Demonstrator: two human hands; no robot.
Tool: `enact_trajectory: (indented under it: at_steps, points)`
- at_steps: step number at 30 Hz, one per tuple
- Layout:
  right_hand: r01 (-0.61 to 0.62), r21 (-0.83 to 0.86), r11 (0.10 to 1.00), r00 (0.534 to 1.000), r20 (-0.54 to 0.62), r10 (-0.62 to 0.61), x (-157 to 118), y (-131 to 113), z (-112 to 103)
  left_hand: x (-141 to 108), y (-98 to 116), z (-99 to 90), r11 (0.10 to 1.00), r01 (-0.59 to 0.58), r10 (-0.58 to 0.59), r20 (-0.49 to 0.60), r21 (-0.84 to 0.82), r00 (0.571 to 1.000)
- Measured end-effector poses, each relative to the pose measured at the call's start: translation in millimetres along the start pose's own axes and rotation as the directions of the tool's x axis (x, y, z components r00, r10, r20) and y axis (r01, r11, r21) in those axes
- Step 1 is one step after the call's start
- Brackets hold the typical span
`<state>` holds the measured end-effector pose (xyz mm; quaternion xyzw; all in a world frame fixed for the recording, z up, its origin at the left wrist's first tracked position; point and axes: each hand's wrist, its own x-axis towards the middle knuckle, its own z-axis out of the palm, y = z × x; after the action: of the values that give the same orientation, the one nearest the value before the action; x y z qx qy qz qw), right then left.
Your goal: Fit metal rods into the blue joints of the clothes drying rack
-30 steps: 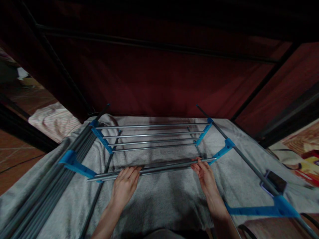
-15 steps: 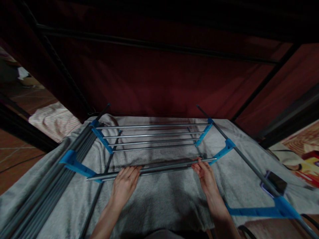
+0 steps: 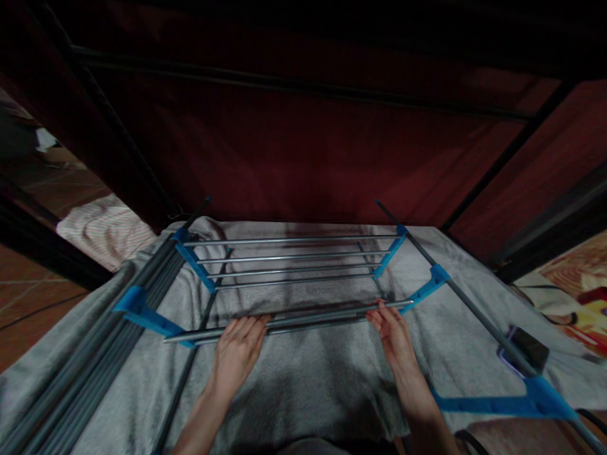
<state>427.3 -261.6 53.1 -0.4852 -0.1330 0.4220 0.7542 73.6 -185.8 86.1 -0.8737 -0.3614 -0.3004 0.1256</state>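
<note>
A partly assembled rack of grey metal tubes and blue plastic brackets lies on a grey blanket. My left hand wraps over a metal tube near its left end, fingers closed. Near the tube's right end, my right hand pinches it from below. A second tube runs close beneath, alongside it. The held tube spans between the left blue bracket and the right blue bracket, its ends lying over them. Farther back, several rungs join another pair of blue brackets.
Several loose grey tubes lie bundled at the left. A phone rests by the right side pole, near another blue bracket. Dark red panels stand behind the blanket. A striped cloth lies at the far left.
Both hands keep their grip on the tube with almost no movement. The view has shifted very slightly.
</note>
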Motion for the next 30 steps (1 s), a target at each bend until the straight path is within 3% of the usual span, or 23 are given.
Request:
enact_trajectory:
  at_steps: [30]
  points:
    - [0.038, -0.031, 0.999, 0.999, -0.005, -0.038, 0.0, -1.7, 3.0, 0.6, 1.0, -0.5, 0.999, 0.024, -0.024, 0.005, -0.023, 1.0]
